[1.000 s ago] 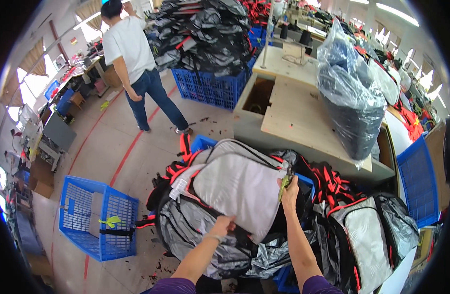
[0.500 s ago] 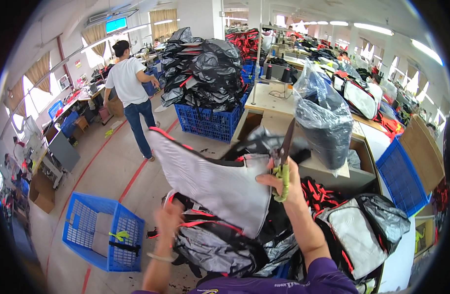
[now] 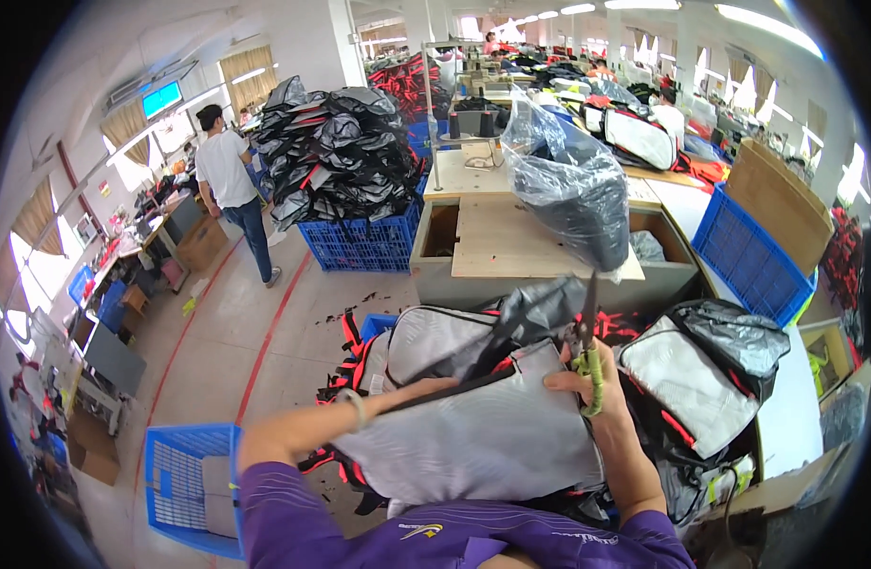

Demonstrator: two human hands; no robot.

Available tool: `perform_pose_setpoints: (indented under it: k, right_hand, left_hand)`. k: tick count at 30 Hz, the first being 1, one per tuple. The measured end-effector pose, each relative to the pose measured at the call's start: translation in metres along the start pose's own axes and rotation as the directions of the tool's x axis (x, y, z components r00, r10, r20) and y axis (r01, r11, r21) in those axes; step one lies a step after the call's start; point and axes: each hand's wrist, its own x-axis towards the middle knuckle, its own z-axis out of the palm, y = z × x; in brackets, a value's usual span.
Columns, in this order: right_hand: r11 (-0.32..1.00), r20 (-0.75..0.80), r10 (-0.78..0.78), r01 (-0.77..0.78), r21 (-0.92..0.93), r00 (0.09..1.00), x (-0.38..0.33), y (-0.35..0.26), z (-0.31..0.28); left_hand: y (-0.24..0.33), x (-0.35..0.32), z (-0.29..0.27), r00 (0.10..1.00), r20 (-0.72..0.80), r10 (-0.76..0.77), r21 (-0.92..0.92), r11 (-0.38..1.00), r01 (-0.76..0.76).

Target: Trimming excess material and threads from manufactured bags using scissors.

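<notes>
The grey bag panel (image 3: 473, 436) is the landmark here: it lies across the person's lap area, above the purple sleeves at the lower edge, and both bare hands work on it. The right hand (image 3: 587, 394) sits at the panel's upper right corner, its grip clamped on a pair of snips with yellow-green handles (image 3: 587, 356), the dark blades pointing up past the panel's edge. The left forearm crosses over the top of the panel from the left; the left hand (image 3: 473, 365) is mostly hidden under a fold of black fabric, so whether its grip is closed on the cloth I cannot tell. Just behind the panel lies a heap of grey and black bags with red straps (image 3: 426, 337), and to the panel's right another grey bag with a black cover (image 3: 701, 370) rests beside a white counter (image 3: 791, 417). To the panel's lower left stands a blue crate (image 3: 175, 474) on the floor. Beyond the heap is a wooden counter (image 3: 511, 242) carrying a clear plastic sack of dark goods (image 3: 573, 185). Farther back and left of the panel, a blue crate piled with black bags (image 3: 345, 166) stands near a person in a white shirt (image 3: 231, 180).
</notes>
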Motion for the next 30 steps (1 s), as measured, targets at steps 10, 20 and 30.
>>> perform_pose_setpoints:
  k: [10,20,30]
  right_hand:
    - [0.999,-0.484,-0.013,-0.013,-0.049,0.875,-0.059,0.013,-0.067]
    - [0.997,-0.476,0.027,0.012,0.08,0.879,-0.085,0.072,-0.071]
    - [0.968,-0.136,-0.115,0.08,-0.236,0.984,-0.031,0.126,-0.078]
  left_hand:
    - [0.134,0.073,-0.043,0.957,-0.033,-0.289,0.084,0.953,0.29]
    - [0.168,0.053,-0.027,0.999,-0.011,-0.046,0.13,0.99,0.047]
    - [0.045,-0.017,0.057,0.782,-0.559,-0.275,0.091,0.917,0.388]
